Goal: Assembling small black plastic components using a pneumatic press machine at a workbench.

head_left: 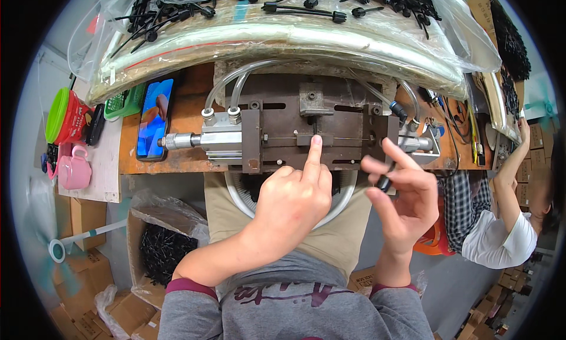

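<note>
At the middle of the bench fixture (289, 119), the stretched index finger of my left hand (295, 201) touches a small dark block (303, 141). The hand's other fingers curl beneath, and nothing shows held in them. Just right of it, my right hand (407, 201) is raised with a small black plastic part (384, 183) between thumb and fingers. Motion blurs those fingertips, and they cover some of the part. A thin rod (351, 139) runs across the fixture on either side of the block. Metal air cylinders (221, 139) with clear hoses flank the fixture.
Long black plastic parts (306, 11) lie on a plastic-covered tray behind the fixture. A lit phone (154, 119), a pink cup (75, 168) and a red tub (72, 116) stand left. A box of black parts (165, 251) sits lower left. Another person (498, 234) works at right.
</note>
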{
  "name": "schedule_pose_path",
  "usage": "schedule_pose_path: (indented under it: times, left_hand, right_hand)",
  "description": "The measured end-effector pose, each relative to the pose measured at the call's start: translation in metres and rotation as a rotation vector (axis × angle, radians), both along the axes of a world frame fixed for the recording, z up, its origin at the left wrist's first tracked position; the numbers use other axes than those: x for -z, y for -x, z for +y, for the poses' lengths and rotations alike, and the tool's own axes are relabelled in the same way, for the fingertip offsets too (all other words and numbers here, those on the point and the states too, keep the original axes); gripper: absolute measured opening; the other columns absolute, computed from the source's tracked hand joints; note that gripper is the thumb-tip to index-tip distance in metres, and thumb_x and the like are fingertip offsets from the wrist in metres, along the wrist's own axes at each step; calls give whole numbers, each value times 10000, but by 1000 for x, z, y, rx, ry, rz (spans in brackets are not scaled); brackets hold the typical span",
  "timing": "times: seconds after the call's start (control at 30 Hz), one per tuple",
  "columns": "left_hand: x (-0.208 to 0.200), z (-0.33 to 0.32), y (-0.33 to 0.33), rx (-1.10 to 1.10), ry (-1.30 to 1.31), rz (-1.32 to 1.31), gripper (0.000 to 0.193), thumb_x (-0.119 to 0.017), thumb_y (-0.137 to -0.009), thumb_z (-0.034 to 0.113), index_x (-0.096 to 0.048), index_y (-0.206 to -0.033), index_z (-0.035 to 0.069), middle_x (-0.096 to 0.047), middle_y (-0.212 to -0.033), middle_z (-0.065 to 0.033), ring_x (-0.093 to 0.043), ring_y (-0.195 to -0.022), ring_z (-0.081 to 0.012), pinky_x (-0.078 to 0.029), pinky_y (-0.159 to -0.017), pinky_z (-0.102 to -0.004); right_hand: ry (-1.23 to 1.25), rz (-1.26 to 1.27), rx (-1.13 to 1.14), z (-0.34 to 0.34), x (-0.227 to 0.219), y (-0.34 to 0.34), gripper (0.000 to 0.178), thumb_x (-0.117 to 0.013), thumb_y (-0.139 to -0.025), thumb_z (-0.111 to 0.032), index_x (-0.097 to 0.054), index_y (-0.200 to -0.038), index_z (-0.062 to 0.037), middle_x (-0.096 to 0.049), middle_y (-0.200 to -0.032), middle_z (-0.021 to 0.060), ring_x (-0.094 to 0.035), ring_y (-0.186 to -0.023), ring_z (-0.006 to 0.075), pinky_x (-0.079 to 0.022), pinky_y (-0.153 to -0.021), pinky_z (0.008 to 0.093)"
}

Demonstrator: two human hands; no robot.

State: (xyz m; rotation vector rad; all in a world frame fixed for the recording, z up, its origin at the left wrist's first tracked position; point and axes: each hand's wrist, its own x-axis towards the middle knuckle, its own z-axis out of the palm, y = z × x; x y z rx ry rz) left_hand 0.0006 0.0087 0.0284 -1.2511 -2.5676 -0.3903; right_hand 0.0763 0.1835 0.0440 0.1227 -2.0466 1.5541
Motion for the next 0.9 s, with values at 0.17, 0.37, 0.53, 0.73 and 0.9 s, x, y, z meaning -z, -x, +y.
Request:
schedule_pose_path:
  times: [0.17, 0.37, 0.53, 0.73, 0.9]
  left_hand:
    - [-22, -11, 12, 72, -45, -140, 172, -713, -800, 108, -710, -954, 32, -706, -1175, -161, -695, -664, -214, -543, -601, -312]
    - [-79, 10, 110, 75, -537, 67, 166, -769, -844, 127, -744, -979, 32, -731, -1039, -93, -699, -703, -178, -567, -700, -272]
    - [-84, 59, 180, 91, -331, 41, 279, -687, -866, 202, -679, -969, -57, -670, -993, -222, -655, -977, -386, -527, -867, -446]
    - [-83, 58, 181, 26, -231, -97, 407, -754, -835, 357, -702, -962, -27, -659, -1020, -219, -653, -921, -378, -526, -826, -424]
    - [-90, 37, 170, 95, -454, -246, 260, -767, -811, 230, -733, -889, -16, -663, -987, -200, -667, -829, -355, -538, -774, -429]
  right_hand:
    - [-564, 30, 96, -2, -3, 5, 364, -852, -670, 43, -681, -989, 8, -592, -1322, 237, -679, -1056, 252, -596, -819, 326]
    - [-670, -50, 37, -18, 15, 10, 297, -788, -720, 24, -623, -967, 14, -598, -1325, 227, -669, -998, 360, -558, -823, 388]
    - [-915, -53, 33, -35, 25, 24, 207, -747, -749, -44, -618, -906, -8, -637, -1311, 196, -657, -681, 197, -536, -621, 302]
    - [-975, 17, 57, -31, 27, 35, 163, -741, -747, -65, -638, -866, -24, -686, -1236, 191, -549, -469, 133, -478, -512, 243]
    - [-930, -91, -35, -26, 11, 34, 252, -789, -739, -136, -646, -920, -35, -700, -1205, 164, -629, -541, 203, -526, -549, 309]
